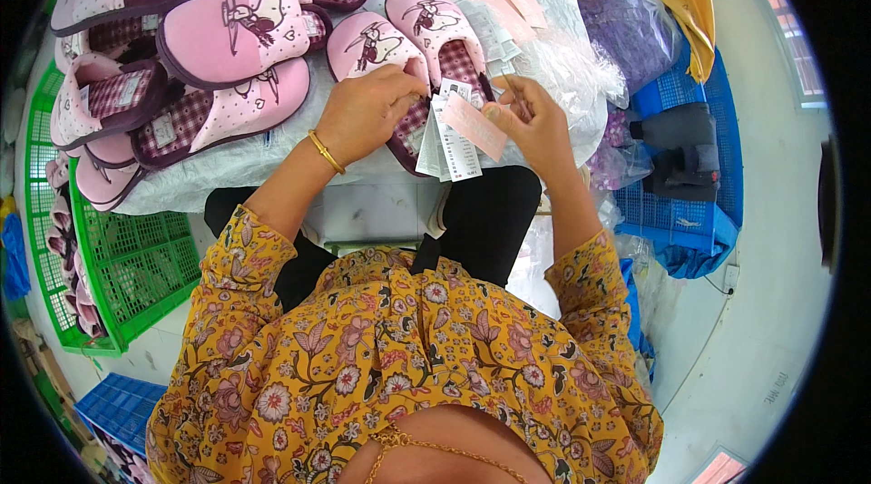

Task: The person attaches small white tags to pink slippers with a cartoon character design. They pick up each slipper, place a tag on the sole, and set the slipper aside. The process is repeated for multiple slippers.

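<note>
A pair of pink slippers with a dark printed figure and purple checked insoles lies before me, one the left slipper (375, 42), the other the right slipper (434, 17). My left hand (367, 114) is closed, its fingertips at the side of the left slipper. Over the insoles hang a pink tag (474, 127) and several white tags (459, 156) with print. My right hand (537, 121) is pinched, thumb and forefinger at the upper edge of the pink tag. A small dark bit between those fingers is too small to name.
Several more pink slippers (231, 35) are piled at the left of the plastic-covered table (200, 189). Loose pink tags (508, 5) lie behind the pair. A green crate (136, 253) stands at left; a blue crate (726, 148) and a purple-filled plastic bag (629, 21) at right.
</note>
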`<action>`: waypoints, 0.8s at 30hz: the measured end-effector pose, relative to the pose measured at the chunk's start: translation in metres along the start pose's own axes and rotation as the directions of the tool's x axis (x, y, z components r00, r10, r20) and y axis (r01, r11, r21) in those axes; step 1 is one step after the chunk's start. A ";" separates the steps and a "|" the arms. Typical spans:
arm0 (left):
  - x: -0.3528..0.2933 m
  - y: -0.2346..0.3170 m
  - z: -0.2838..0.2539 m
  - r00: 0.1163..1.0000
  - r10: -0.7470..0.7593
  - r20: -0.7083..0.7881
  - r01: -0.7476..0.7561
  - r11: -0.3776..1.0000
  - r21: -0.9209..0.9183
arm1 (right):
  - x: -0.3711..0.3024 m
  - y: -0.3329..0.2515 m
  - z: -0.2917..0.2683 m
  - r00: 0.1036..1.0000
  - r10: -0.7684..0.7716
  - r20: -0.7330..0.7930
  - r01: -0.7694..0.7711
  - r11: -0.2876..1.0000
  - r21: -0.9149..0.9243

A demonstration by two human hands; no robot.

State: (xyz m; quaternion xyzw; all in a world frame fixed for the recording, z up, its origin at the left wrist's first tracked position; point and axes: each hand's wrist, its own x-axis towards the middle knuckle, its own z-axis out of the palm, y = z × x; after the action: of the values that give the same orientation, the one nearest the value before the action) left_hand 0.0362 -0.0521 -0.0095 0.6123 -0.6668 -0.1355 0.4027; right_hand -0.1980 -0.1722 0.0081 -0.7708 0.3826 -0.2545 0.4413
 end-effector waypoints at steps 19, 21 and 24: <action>-0.003 0.048 0.034 0.899 -0.434 -0.053 0.429 0.899 -0.089 | -0.004 -0.017 0.027 0.999 0.033 -0.009 -0.034 0.983 -0.182; -0.004 0.043 0.040 0.904 -0.420 -0.083 0.410 0.905 -0.117 | -0.001 -0.016 0.027 1.000 -0.018 0.008 0.019 0.974 -0.224; -0.002 0.039 0.042 0.899 -0.429 -0.082 0.409 0.893 -0.188 | 0.005 -0.010 0.028 0.997 -0.050 0.051 0.058 0.984 -0.167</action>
State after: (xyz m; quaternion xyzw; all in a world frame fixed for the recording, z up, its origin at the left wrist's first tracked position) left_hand -0.0212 -0.0548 -0.0107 0.7132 -0.4795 -0.2367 0.4532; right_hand -0.1713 -0.1594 0.0036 -0.8211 0.3714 -0.2148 0.3764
